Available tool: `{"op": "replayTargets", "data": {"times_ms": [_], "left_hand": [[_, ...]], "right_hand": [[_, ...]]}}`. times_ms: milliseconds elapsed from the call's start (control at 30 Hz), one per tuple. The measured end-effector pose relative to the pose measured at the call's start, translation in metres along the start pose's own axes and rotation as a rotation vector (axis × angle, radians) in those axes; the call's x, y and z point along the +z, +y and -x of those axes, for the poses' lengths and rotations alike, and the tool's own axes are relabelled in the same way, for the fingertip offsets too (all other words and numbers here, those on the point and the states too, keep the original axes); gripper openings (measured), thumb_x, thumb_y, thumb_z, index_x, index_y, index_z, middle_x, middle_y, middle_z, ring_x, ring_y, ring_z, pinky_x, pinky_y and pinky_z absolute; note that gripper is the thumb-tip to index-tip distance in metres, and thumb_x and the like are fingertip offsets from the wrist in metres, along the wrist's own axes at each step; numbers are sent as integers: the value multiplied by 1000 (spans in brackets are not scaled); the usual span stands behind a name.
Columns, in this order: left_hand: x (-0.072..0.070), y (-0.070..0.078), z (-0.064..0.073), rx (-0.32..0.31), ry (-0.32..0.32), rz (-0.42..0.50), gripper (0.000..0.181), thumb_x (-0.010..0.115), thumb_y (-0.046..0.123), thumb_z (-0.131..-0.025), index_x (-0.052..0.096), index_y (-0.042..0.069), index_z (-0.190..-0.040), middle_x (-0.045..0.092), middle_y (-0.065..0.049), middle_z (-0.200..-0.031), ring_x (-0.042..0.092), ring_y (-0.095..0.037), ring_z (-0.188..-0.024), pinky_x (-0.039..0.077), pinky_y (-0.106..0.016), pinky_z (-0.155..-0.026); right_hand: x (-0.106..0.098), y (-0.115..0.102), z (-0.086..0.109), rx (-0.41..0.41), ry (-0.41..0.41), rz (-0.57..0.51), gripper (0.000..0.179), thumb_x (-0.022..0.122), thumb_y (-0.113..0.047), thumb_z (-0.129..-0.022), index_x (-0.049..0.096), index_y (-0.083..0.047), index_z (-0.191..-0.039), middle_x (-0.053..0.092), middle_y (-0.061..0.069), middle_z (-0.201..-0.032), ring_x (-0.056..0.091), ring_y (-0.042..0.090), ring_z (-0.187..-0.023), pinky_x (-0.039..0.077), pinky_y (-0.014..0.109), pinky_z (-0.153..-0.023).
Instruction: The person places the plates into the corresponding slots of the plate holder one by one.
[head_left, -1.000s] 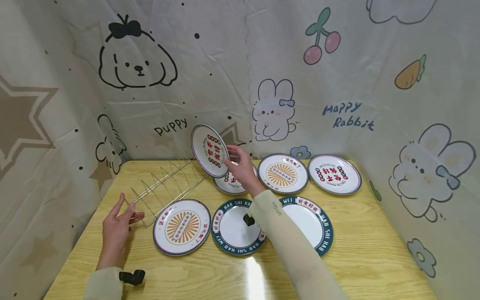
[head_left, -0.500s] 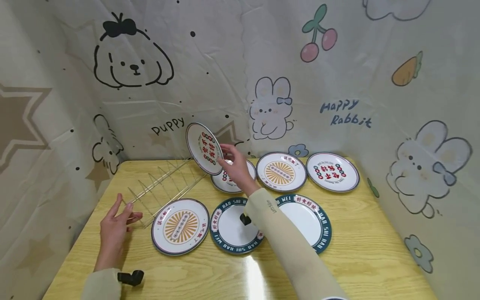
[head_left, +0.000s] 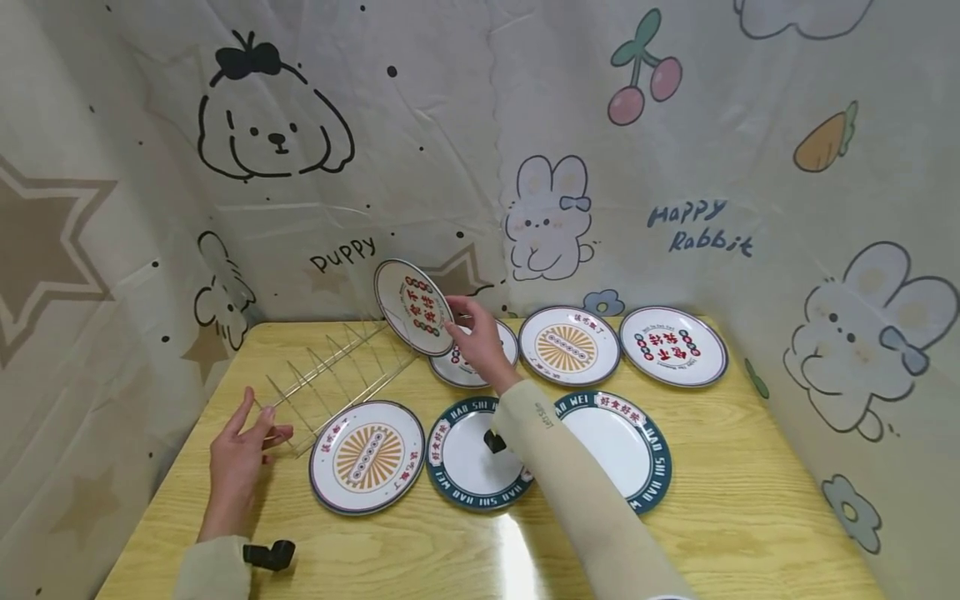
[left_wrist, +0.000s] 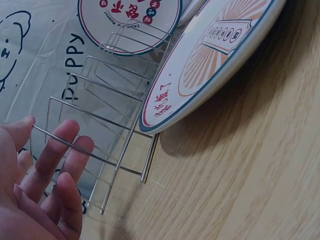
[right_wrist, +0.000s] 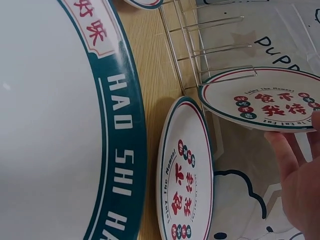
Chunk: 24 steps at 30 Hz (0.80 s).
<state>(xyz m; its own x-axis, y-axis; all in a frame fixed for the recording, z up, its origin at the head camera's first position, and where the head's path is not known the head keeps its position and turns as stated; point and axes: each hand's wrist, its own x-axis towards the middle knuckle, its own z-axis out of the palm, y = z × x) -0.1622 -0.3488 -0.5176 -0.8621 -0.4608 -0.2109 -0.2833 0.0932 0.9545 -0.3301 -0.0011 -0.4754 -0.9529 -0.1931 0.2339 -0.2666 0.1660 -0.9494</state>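
Observation:
A gold-coloured wire plate rack (head_left: 330, 371) lies slantwise on the left of the table. My left hand (head_left: 238, 454) holds its near end; in the left wrist view the thumb touches the corner of the end wire loop, and curled fingers (left_wrist: 57, 145) lie behind it. My right hand (head_left: 483, 342) pinches the right rim of a white plate with red lettering (head_left: 412, 304). That plate stands tilted on edge at the rack's far end. In the right wrist view its lower rim meets the last wires of the rack (right_wrist: 220, 75).
An orange sunburst plate (head_left: 367, 458) lies against the rack's near side. Two green-rimmed plates (head_left: 480, 500) are to its right, partly under my right sleeve. Behind lie another red-lettered plate (head_left: 465, 371), a sunburst plate (head_left: 568, 346) and a red-lettered plate (head_left: 673, 346). A printed curtain (head_left: 427, 125) hangs behind.
The plate in my right hand has shifted slightly left and down at the rack's far end. My left hand stays at the near end, and the plates on the table lie unmoved.

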Motion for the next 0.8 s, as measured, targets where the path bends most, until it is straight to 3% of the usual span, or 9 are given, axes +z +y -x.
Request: {"op": "replayTargets", "data": {"times_ms": [267, 633, 800], "left_hand": [[0, 2, 2, -4, 2, 17, 59, 59, 51, -103, 31, 55, -155, 77, 20, -78, 72, 5, -76, 46, -25, -62], [-5, 0, 2, -18, 17, -9, 58, 56, 50, -104, 29, 56, -155, 77, 21, -81, 71, 6, -78, 47, -25, -64], [1, 1, 1, 1, -3, -32, 60, 54, 50, -105, 26, 53, -158, 77, 22, -80, 71, 6, -79, 48, -25, -66]], "right_hand": [[6, 1, -3, 13, -29, -29, 38, 62, -8, -104, 58, -13, -142, 61, 9, -142, 59, 33, -131, 53, 42, -104], [20, 0, -7, 54, -89, 37, 40, 59, -15, -107, 54, -16, -146, 59, 8, -146, 57, 28, -135, 52, 42, -106], [24, 7, -11, 74, -61, 39, 40, 59, -14, -106, 54, -16, -146, 59, 9, -146, 56, 27, -136, 53, 44, -103]]}}
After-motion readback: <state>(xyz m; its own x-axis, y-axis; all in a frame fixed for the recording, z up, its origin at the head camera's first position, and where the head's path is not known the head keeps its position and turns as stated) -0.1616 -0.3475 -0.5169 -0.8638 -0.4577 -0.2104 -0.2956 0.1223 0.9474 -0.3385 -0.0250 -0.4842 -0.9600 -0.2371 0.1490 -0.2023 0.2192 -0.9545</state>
